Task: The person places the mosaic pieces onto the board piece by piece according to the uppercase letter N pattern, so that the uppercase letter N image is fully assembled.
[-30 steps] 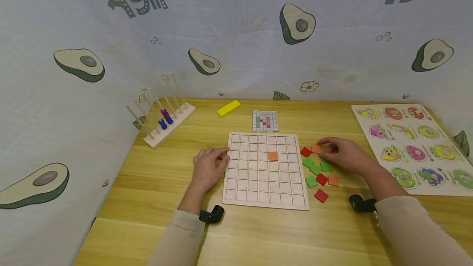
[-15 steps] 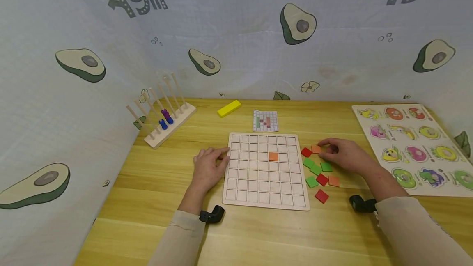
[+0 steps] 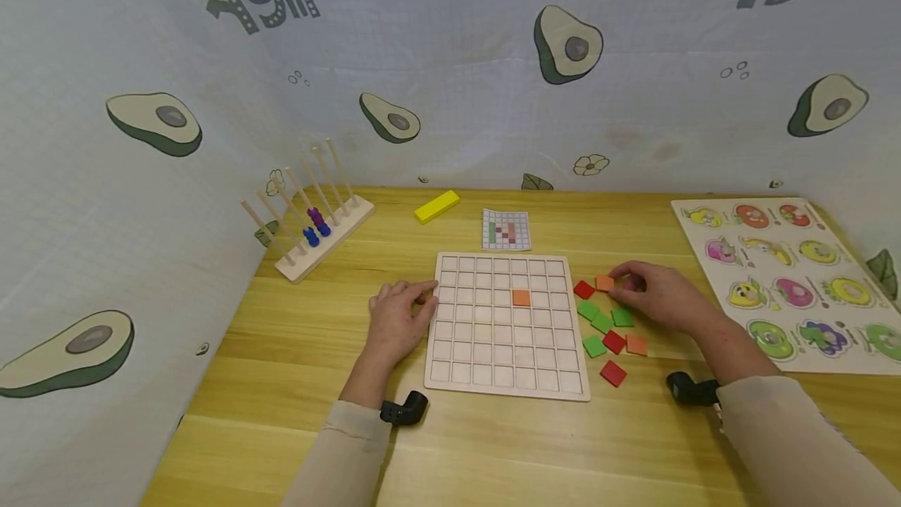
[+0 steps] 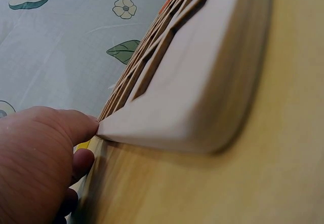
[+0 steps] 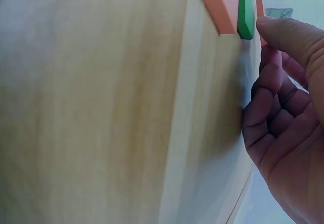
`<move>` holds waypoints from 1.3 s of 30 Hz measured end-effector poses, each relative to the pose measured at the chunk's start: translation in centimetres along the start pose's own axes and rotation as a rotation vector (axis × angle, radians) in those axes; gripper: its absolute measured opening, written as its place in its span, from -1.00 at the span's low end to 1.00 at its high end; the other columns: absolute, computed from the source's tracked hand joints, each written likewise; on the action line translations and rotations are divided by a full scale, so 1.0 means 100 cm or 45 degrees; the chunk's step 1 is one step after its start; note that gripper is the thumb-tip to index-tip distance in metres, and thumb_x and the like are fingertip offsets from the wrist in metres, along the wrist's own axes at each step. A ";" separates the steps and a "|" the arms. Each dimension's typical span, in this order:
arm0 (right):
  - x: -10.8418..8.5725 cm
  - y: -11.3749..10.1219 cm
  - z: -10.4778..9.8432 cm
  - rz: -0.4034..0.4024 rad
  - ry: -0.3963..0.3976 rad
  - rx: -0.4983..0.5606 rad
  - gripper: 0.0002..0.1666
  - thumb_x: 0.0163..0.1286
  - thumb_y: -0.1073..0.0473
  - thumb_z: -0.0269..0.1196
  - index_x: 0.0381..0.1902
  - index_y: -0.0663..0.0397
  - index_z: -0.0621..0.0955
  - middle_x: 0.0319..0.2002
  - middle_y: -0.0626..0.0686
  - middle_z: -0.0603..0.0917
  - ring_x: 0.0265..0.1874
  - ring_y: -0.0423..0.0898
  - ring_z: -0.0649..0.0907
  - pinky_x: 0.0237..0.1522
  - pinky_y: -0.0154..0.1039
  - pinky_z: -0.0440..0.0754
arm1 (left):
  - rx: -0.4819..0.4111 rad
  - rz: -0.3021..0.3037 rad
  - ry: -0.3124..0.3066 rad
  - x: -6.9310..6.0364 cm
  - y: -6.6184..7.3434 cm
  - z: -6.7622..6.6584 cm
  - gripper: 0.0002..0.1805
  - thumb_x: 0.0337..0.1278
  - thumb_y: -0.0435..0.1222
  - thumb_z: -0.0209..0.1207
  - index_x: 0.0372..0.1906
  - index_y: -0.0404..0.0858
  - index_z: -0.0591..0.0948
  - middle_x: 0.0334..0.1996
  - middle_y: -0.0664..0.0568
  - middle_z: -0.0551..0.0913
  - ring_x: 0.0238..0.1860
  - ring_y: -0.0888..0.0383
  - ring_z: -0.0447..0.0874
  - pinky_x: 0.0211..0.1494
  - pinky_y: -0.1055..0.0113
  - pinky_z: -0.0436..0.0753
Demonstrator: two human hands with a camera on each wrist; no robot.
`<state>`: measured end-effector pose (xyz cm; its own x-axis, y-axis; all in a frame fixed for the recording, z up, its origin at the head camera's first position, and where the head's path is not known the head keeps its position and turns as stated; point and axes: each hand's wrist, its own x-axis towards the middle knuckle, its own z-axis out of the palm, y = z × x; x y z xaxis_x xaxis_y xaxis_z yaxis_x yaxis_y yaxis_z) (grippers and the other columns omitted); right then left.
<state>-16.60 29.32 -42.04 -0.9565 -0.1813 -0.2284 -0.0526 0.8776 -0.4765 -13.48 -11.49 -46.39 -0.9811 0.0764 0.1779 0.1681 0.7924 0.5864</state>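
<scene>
In the head view, toward the far edge of the desk (image 3: 507,444) and right of the pale gridded board (image 3: 507,393), the right hand (image 3: 655,293) pinches a flat, square orange tile (image 3: 603,283). The left wrist view shows the left hand (image 4: 38,158) touching the board, its finger outstretched; the right wrist view, the tile's slim side.

In the head view, soft, fairly even light filled the scene, with a pale sheen on the table (image 3: 486,452) just nearer the wearer than the grid board (image 3: 503,335). Right of the board, a faint shadow lay beside the right sleeve (image 3: 781,421). The left wrist view blurred the board's closest corner; the right showed hazy, smeared wood grain and a shaded right hand (image 5: 293,122).
</scene>
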 end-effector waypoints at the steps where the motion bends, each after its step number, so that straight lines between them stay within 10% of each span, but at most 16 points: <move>1: -0.001 0.000 0.000 -0.001 0.002 0.002 -0.55 0.48 0.03 0.28 0.17 0.21 0.58 -0.27 0.10 0.60 -0.27 -0.01 0.52 -0.25 -0.22 0.45 | 0.001 0.002 0.000 0.000 0.000 0.000 -0.67 0.36 -0.10 0.26 0.16 -0.02 0.72 -0.24 0.07 0.73 -0.18 0.06 0.48 -0.04 0.14 0.26; 39: -0.029 -0.071 0.023 -0.156 0.009 0.165 -0.63 0.42 0.11 0.35 0.11 0.10 0.63 -0.36 -0.02 0.56 -0.38 -0.10 0.50 -0.45 -0.34 0.44 | -0.015 0.007 0.004 0.000 -0.002 0.001 -0.66 0.36 -0.10 0.26 0.16 -0.01 0.72 -0.21 0.08 0.75 -0.18 0.07 0.48 -0.05 0.14 0.25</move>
<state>-12.76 22.59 -39.89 -0.9473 -0.2799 -0.1559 -0.1320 0.7843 -0.6061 -13.52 -11.58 -46.62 -0.9799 0.0788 0.1834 0.1744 0.7850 0.5945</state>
